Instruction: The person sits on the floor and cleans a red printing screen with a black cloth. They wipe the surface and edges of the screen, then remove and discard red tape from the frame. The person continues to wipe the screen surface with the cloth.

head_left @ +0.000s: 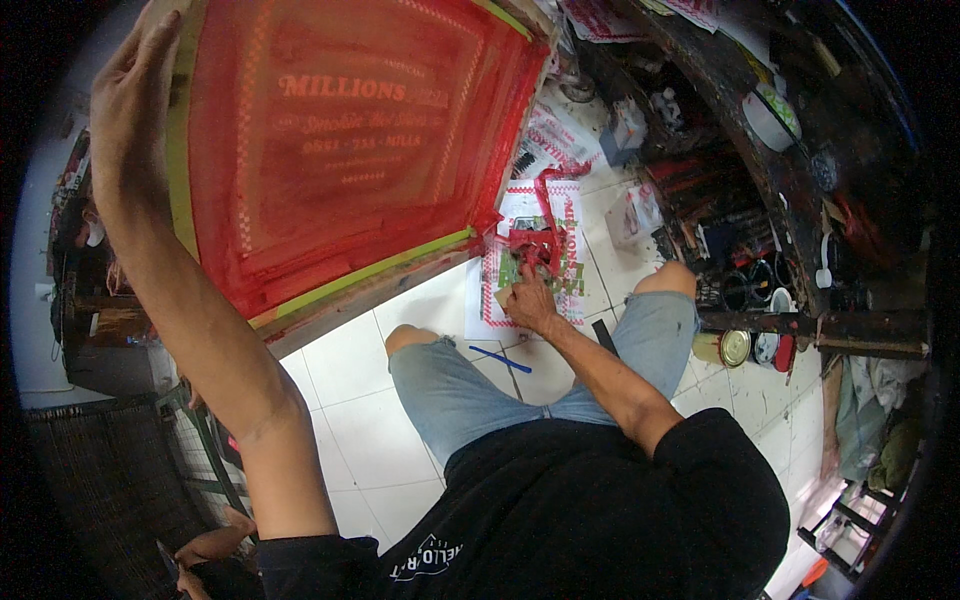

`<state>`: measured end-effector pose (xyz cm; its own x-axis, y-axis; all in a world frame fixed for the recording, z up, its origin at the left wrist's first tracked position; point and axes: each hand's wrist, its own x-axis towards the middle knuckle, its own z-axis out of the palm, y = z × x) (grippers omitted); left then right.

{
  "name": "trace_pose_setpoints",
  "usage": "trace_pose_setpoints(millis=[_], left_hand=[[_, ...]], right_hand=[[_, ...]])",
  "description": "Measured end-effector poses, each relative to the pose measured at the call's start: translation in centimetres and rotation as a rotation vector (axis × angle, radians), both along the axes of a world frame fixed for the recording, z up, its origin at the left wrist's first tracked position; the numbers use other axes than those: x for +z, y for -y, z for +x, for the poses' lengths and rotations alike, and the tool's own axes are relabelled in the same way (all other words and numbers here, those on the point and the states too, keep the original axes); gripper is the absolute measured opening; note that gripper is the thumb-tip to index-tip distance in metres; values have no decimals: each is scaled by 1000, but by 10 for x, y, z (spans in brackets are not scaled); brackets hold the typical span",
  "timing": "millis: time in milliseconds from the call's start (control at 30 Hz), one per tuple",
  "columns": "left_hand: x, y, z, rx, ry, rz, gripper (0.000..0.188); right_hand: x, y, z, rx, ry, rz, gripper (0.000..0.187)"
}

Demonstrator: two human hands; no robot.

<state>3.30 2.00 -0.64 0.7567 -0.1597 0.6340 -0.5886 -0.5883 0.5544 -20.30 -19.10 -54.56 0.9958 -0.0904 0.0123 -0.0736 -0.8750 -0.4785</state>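
Observation:
My left hand (140, 75) is raised at the upper left, closed on the edge of a screen printing frame (345, 215). Its wooden border surrounds a red-inked mesh with pale lettering, and it stands tilted up off the floor. Below the frame's right corner lies a white paper sheet (483, 318) printed in red and green. My right hand (532, 303) reaches down over this sheet with its fingers bent, beside a red, ink-smeared clump (538, 248). A small tan piece (503, 298) shows by the fingers; what they grip is hard to make out.
A thin blue stick (500, 358) lies on the white tiled floor between my knees. To the right, ink cans (735, 348) stand under a dark, stained bench (860, 335). A white tub (770, 118) sits higher up. At the lower left appears another person's limb (215, 545).

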Motion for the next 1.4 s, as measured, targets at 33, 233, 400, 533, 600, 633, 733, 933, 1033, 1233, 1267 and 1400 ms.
trace_pose_setpoints(millis=[33,233,400,533,600,633,733,933,1033,1233,1267,1400], left_hand=[[-1,-2,3,-22,10,-10,43],[1,-6,0,3,-5,1,43],[-4,2,-11,-79,15,-100,44],[3,-1,-25,-6,4,-85,45],[-8,6,-18,-6,-6,-85,45],[-7,5,-16,-20,2,-93,45],[-4,-6,-19,30,28,-75,47],[-7,3,-36,103,26,-110,48],[-7,-5,-35,88,6,-112,49],[-7,8,-46,114,68,-123,51],[-8,6,-48,114,74,-134,51],[-11,-4,-46,115,46,-133,52]], right_hand=[[-1,0,0,10,-27,-22,37],[46,-6,2,62,122,-284,30],[64,6,17,88,25,-187,28],[90,41,64,-95,144,6,24],[104,70,81,-296,230,49,27],[96,90,98,-307,361,19,31],[115,123,151,-404,484,7,32],[150,200,233,-500,688,-80,30],[165,226,257,-477,684,-181,34],[179,253,282,-283,524,-401,32],[182,251,283,-251,506,-427,30],[189,249,289,-181,452,-483,30]])
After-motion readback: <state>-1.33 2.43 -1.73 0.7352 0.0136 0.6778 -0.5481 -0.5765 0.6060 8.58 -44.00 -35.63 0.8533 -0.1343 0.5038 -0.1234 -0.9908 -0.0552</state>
